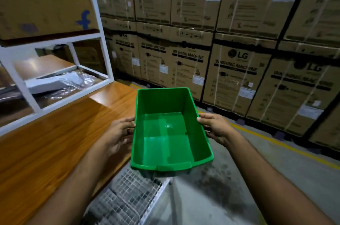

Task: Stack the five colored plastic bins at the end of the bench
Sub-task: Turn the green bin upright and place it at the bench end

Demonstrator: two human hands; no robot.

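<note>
Green bin [171, 132]: empty, opening facing up, long axis running away from the person, lipped short end nearest the camera. Being held in the air just off the right edge of the wooden surface [55, 151], above a wire-mesh rack [128, 197] and the floor. Left hand [119, 132] gripping the left long wall; right hand [215, 129] gripping the right long wall, thumb lying over the rim

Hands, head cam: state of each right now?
Left hand: closed on the left rim of the green bin, holding it.
Right hand: closed on the right rim of the same bin, holding it.
</note>
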